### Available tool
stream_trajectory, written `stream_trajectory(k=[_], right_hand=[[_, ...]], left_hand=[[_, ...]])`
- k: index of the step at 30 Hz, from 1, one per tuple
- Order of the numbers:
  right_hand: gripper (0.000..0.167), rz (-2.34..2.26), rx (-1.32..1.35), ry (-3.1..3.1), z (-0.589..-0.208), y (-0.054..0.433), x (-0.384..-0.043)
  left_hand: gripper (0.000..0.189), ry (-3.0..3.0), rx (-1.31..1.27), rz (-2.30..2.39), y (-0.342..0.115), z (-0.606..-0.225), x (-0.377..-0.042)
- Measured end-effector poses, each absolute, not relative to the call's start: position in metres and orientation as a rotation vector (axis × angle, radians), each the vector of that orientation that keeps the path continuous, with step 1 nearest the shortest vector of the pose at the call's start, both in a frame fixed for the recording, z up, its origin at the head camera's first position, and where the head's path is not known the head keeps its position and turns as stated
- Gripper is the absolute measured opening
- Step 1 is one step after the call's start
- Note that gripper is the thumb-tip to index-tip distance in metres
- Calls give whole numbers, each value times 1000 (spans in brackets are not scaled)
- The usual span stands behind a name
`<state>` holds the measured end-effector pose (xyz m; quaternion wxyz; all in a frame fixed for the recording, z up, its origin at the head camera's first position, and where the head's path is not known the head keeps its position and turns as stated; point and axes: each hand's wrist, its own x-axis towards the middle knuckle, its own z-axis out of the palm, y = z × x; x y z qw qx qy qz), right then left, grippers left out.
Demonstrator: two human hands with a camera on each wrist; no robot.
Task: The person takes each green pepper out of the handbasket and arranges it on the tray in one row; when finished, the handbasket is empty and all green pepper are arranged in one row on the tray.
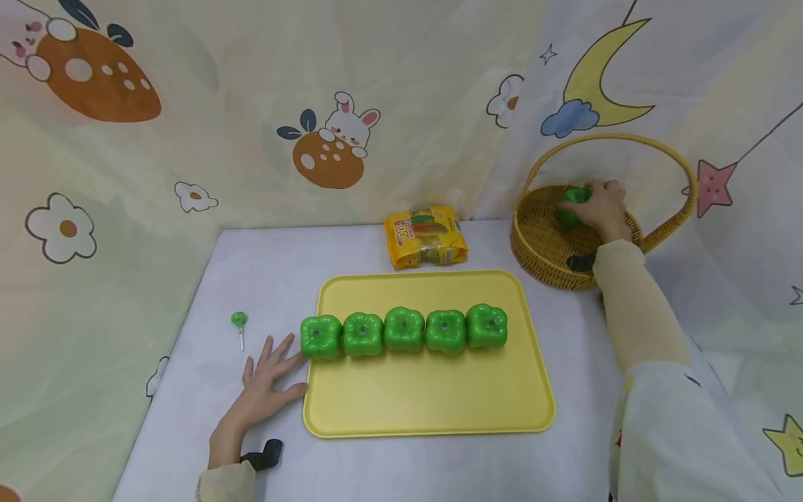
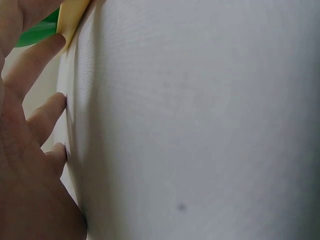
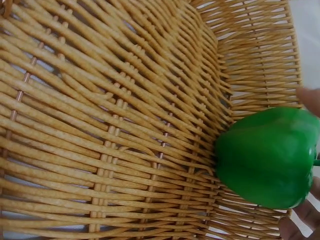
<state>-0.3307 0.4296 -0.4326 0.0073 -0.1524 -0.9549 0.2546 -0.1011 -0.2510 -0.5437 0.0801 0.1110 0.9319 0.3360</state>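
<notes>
Inside the wicker basket (image 1: 544,261), my right hand (image 1: 606,209) holds a green bell pepper (image 1: 568,211). The right wrist view has this bell pepper (image 3: 267,157) against the woven wall, thumb and fingertips on either side of it. My left hand (image 1: 268,382) lies on the table with fingers spread, its fingertips at the left rim of the yellow tray (image 1: 433,401). A row of several green bell peppers (image 1: 404,329) sits across the tray, stems up. In the left wrist view, a sliver of the tray's edge (image 2: 72,17) shows by the fingers.
Behind the tray lies a yellow snack packet (image 1: 426,237). A green lollipop (image 1: 239,321) with a white stick is left of the tray. The basket's tall handle (image 1: 605,136) arches over my right hand. Printed cloth (image 1: 433,160) hangs behind the white table.
</notes>
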Motion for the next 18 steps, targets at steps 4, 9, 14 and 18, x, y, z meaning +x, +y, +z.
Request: stream_trajectory(k=[4, 9, 14, 18], right_hand=[[91, 825, -484, -3006, -437, 433, -331], [88, 834, -446, -3005, -441, 436, -332], [87, 809, -404, -3023, -440, 435, -332], [86, 795, -390, -3044, -436, 434, -330]], left_hand=[[67, 2783, 331, 1003, -251, -544, -102], [67, 2778, 327, 1008, -251, -544, -101], [66, 2789, 334, 1017, -251, -544, -101], [67, 2782, 330, 1001, -252, -545, -101]])
